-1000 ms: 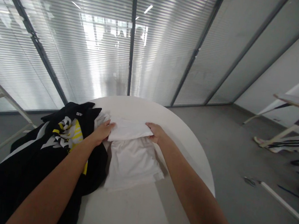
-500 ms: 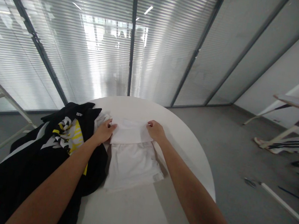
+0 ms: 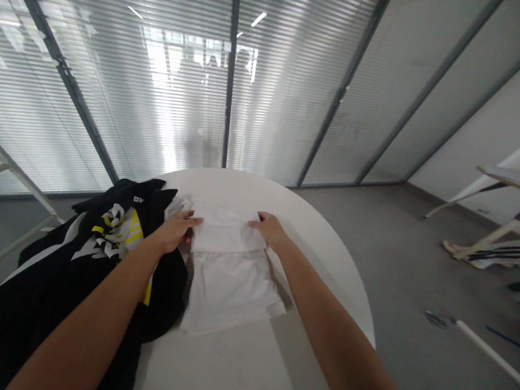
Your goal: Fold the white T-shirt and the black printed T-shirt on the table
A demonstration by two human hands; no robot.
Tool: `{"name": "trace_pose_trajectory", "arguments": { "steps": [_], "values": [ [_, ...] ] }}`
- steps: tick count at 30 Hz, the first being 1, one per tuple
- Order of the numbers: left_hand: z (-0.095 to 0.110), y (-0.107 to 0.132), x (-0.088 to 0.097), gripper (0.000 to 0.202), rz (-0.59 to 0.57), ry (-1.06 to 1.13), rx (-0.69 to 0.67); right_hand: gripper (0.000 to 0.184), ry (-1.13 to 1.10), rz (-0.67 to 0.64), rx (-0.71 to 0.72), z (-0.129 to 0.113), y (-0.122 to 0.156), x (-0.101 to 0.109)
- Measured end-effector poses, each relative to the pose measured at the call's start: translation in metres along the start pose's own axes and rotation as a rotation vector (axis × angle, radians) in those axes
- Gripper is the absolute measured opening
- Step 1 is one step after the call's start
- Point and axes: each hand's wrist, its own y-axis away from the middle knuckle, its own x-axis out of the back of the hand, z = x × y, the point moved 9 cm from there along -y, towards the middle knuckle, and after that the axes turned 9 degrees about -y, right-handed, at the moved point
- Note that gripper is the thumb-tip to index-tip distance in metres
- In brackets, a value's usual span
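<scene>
A white garment (image 3: 232, 290) lies on the round table, its far part folded over into a flat band toward me. Its exact kind does not show. At the left edge of the fold, my left hand (image 3: 176, 231) grips the cloth, thumb on top and fingers partly hidden at the side. My right hand (image 3: 271, 230) holds the right edge, thumb pressed on the fabric and fingers tucked behind. The near half lies slightly wrinkled. Close by my left forearm is a pile of black clothes (image 3: 168, 290) with white and yellow prints.
The white round table (image 3: 328, 250) curves away to the right. Glass partitions with blinds (image 3: 272, 116) stand behind it. A pale metal frame (image 3: 10, 162) is at the left. On the floor at right lie a white pole (image 3: 493, 353) and striped cloth (image 3: 512, 251).
Both hands have shifted slightly along the folded edge, the right thumb moving inward onto the cloth and the left hand a little lower. The garment stays in place.
</scene>
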Motion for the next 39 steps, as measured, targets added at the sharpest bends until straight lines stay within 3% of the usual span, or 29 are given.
{"name": "trace_pose_trajectory", "arguments": {
  "steps": [4, 6, 9, 12, 15, 24, 28, 33, 35, 39],
  "values": [
    [0.005, 0.004, -0.002, 0.043, -0.077, 0.047, 0.023, 0.033, -0.406, -0.117, -0.163, 0.005, 0.005, -0.005],
    [0.011, 0.006, 0.000, 0.045, -0.080, 0.053, -0.006, 0.044, -0.481, -0.094, -0.173, 0.000, 0.006, 0.002],
    [0.024, 0.009, 0.001, 0.049, -0.083, 0.048, -0.099, 0.051, -0.480, -0.084, -0.117, -0.015, 0.009, 0.013],
    [0.034, 0.011, 0.002, 0.049, -0.094, 0.053, -0.201, 0.038, -0.442, -0.178, -0.038, -0.031, 0.013, 0.015],
    [0.041, 0.012, 0.005, 0.044, -0.087, 0.071, -0.259, 0.030, -0.414, -0.188, 0.024, -0.040, 0.014, 0.021],
    [0.053, 0.018, 0.008, 0.034, -0.089, 0.201, -0.371, 0.023, -0.537, -0.270, 0.231, -0.067, 0.022, 0.028],
    [0.060, 0.021, 0.009, 0.030, -0.118, 0.020, -0.443, 0.022, -0.435, -0.389, 0.256, -0.066, 0.028, 0.026],
    [0.067, 0.035, 0.000, 0.007, -0.288, -0.407, -0.489, 0.019, -0.225, -0.675, 0.157, -0.055, 0.045, 0.015],
    [0.063, 0.038, -0.003, 0.000, -0.354, -0.520, -0.447, 0.018, -0.124, -0.700, 0.159, -0.053, 0.047, 0.014],
    [0.055, 0.041, -0.012, 0.008, -0.470, -0.675, -0.388, 0.005, 0.155, -0.641, 0.178, -0.049, 0.042, 0.013]
  ]
}}
